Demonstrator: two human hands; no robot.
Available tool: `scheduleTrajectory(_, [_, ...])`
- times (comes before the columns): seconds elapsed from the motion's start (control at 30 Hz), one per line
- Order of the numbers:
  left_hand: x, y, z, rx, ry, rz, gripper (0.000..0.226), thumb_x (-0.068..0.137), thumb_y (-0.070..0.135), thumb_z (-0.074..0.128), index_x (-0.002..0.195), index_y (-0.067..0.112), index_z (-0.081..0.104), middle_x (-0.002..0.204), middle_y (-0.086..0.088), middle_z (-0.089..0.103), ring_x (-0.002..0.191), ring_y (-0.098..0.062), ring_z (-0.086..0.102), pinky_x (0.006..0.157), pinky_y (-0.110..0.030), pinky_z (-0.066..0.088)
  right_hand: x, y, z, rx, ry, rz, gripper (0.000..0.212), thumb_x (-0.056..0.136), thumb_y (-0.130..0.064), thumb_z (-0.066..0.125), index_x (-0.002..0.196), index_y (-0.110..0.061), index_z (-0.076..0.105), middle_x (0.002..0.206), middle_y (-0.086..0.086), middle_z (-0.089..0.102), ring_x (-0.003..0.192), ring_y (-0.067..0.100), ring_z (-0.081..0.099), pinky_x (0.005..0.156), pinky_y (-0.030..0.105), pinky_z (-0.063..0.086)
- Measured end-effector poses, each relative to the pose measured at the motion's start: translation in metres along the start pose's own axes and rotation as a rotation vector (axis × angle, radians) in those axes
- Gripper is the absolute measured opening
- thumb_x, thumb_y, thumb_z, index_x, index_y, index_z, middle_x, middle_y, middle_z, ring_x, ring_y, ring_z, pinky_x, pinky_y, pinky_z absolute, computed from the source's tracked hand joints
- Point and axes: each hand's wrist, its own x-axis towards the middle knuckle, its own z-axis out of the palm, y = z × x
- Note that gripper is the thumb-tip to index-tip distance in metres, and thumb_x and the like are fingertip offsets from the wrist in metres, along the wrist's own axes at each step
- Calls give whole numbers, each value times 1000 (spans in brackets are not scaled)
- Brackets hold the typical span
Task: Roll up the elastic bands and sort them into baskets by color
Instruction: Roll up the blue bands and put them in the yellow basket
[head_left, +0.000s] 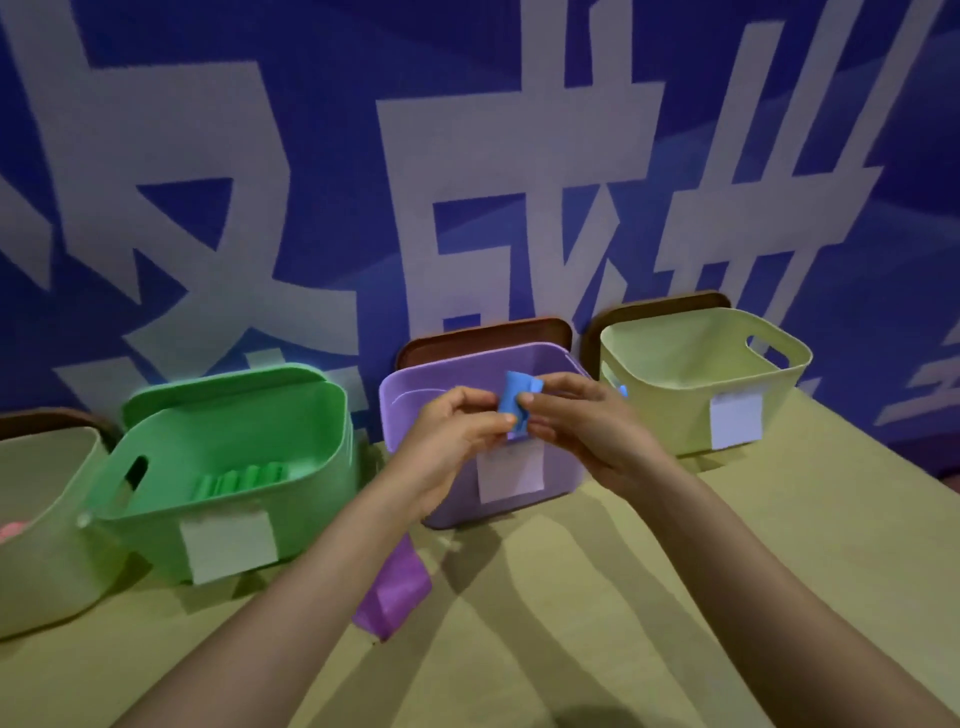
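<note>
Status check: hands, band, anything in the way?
Left hand and right hand pinch blue band near purple basket. Purple band loose on table. No obstruction seen.

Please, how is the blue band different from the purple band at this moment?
The blue band is pinched between the left hand and the right hand, above the table; the purple band lies on the table, touched by no hand. The blue band is mostly rolled into a small bundle; the purple band lies loose, not rolled. Both are soft, wide strips.

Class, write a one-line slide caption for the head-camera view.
The left hand and right hand pinch a blue band by the purple basket; a purple band lies on the table.
</note>
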Motion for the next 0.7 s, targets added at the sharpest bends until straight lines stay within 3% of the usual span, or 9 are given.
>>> scheduleTrajectory(0.13, [18,32,32,-53,-2,-97,17,84,-5,62,97,6,57,92,-12,65,87,-21,64,86,-30,52,12,-44,-13,123,75,111,11,83,5,63,82,-6,63,65,4,69,57,9,67,55,15,53])
scheduleTrajectory(0.27, [30,63,66,-76,22,-184,17,83,-4,63,98,4,59,95,-15,65,89,-24,62,91,-34,50,19,-83,-33,134,78,226,4,86,0,62,89,3,64,61,5,68,57,8,66,59,15,54])
scheduleTrajectory(0.37, [40,80,91,-68,-1,-246,17,83,-4,65,96,5,59,93,-15,65,87,-23,62,87,-31,51,24,-106,-56,95,80,269,2,86,-3,64,85,-1,64,73,7,64,72,12,63,74,20,54])
scheduleTrajectory(0.5, [62,94,124,-56,-18,-284,20,81,-7,65,97,3,57,89,-14,66,80,-21,64,78,-24,52,40,-132,-88,-20,94,263,7,82,-2,69,81,-4,62,74,10,64,64,14,65,64,18,56])
scheduleTrajectory(0.7, [114,83,169,-28,-8,-316,20,79,-8,68,90,4,55,85,-13,65,75,-20,65,68,-21,56,83,-146,-144,-128,70,306,19,82,-5,71,98,4,65,86,14,65,77,17,65,76,23,56])
